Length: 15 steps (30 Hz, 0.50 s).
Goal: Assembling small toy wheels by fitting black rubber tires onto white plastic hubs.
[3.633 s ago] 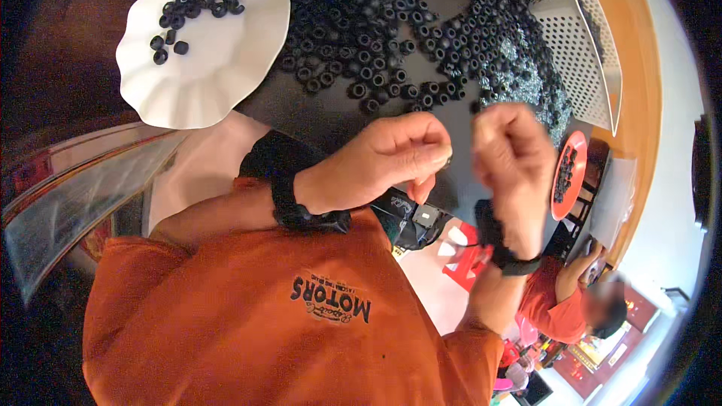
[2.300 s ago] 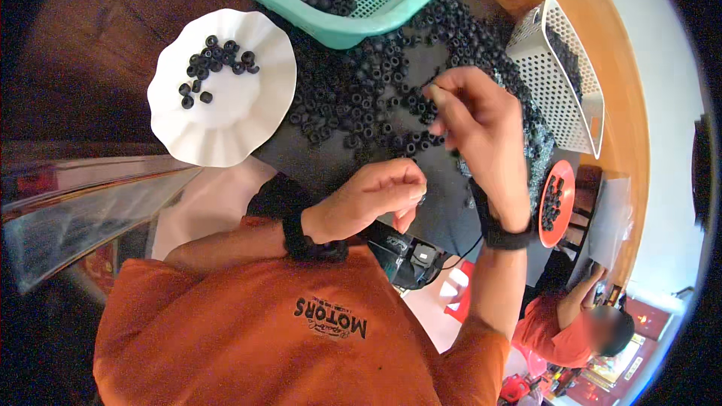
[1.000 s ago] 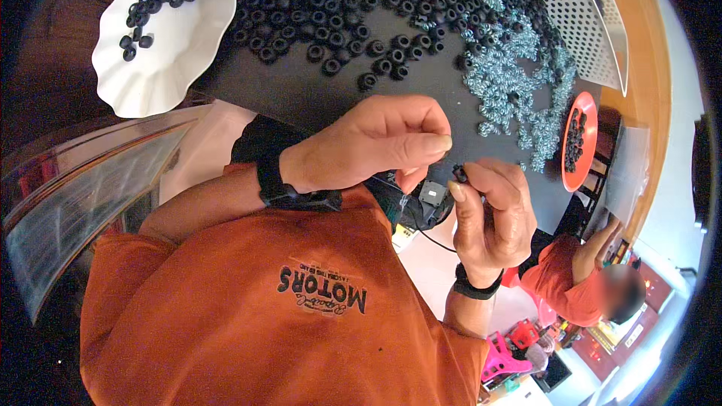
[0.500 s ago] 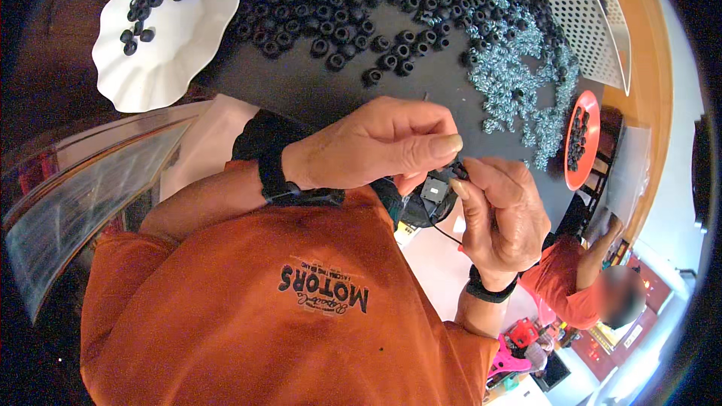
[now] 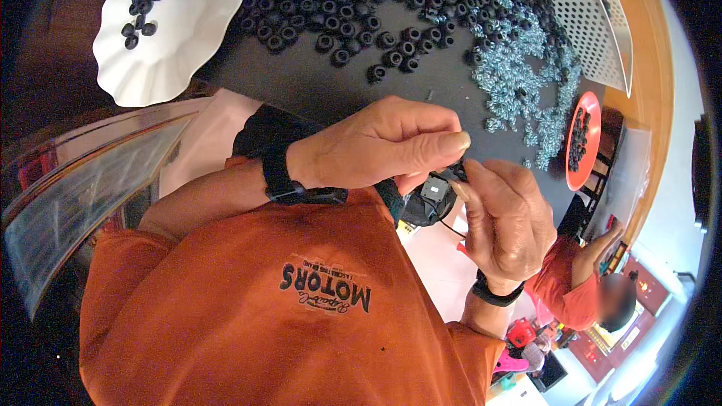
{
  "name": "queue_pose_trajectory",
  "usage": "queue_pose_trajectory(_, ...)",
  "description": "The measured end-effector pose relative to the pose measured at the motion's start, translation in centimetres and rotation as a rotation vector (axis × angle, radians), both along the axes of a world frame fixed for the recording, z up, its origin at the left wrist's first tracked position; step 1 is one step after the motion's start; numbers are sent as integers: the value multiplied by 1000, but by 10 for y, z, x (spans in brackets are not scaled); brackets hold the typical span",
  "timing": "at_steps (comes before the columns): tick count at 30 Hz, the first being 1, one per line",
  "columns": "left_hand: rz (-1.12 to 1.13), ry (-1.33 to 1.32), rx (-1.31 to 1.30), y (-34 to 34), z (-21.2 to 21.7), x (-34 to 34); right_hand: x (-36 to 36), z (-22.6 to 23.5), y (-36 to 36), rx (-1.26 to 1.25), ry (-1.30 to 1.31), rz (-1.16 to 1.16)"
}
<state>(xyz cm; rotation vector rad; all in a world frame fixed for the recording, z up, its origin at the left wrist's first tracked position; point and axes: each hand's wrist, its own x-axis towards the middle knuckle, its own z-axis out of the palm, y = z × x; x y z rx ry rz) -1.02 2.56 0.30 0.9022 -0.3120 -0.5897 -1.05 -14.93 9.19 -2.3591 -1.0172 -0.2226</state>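
Observation:
In front of my body, my left hand (image 5: 398, 143) is closed, thumb pressed against the bent fingers; whatever it pinches is hidden. Just beside it, my right hand (image 5: 508, 218) pinches a small black piece (image 5: 457, 171) between thumb and fingertip. The two sets of fingertips almost meet at that piece. Beyond them on the dark table (image 5: 301, 83) lies a wide spread of small black ring-shaped parts (image 5: 331, 22). To its right is a heap of small, shiny bluish coil springs (image 5: 511, 79), with some black parts mixed in.
A white scalloped plate (image 5: 116, 68) at the far left holds several black parts, as does a red-orange plate (image 5: 592, 105) at the right. A white perforated basket (image 5: 579, 30) stands far right. Another person in an orange shirt (image 5: 562, 278) is at the lower right.
My right hand has shifted slightly right and down, and its wrist has turned a little. My left hand stays nearly in place, still pinched. The small black piece remains between the fingertips.

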Motion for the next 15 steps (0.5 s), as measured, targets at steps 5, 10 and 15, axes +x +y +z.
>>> queue_pose_trajectory(5,0,-35,19,1,0,0,-1,1,2,-32,1,10)
queue_pose_trajectory(10,-4,-87,33,2,0,1,3,2,1,-27,86,10)
queue_pose_trajectory(15,2,-102,33,2,-2,0,2,2,4,-35,58,18)
